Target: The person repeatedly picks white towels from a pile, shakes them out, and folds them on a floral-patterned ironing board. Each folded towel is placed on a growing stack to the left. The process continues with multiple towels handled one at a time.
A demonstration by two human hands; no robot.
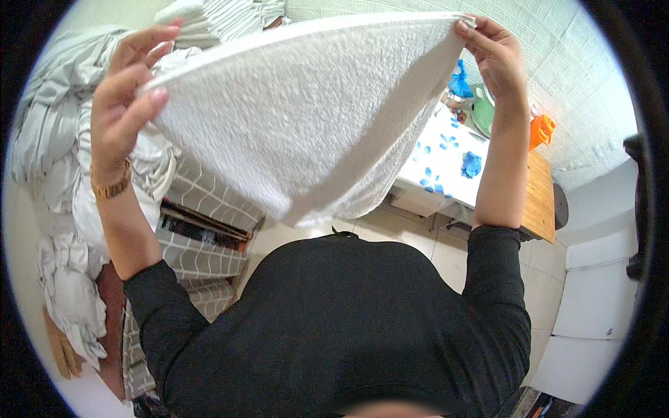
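Note:
A white terry towel [303, 104] is spread in the air before my chest, its upper edge stretched between my hands and its lower part hanging in a fold. My right hand [494, 55] pinches the upper right corner between thumb and fingers. At the other end, the left corner lies between the thumb and index finger of my left hand [128, 94], whose other fingers are spread. That hand is slightly blurred. A gold-coloured band [112, 183] circles my left wrist.
Heaped white cloths [57, 115] and a folded stack [225, 21] lie at left, above a checked cloth cover [209, 190]. At right stands a flower-patterned table [460, 141] with a blue cloth [471, 164], a green basin [482, 109] and an orange jug [542, 130]. A wooden tabletop [538, 196] adjoins it.

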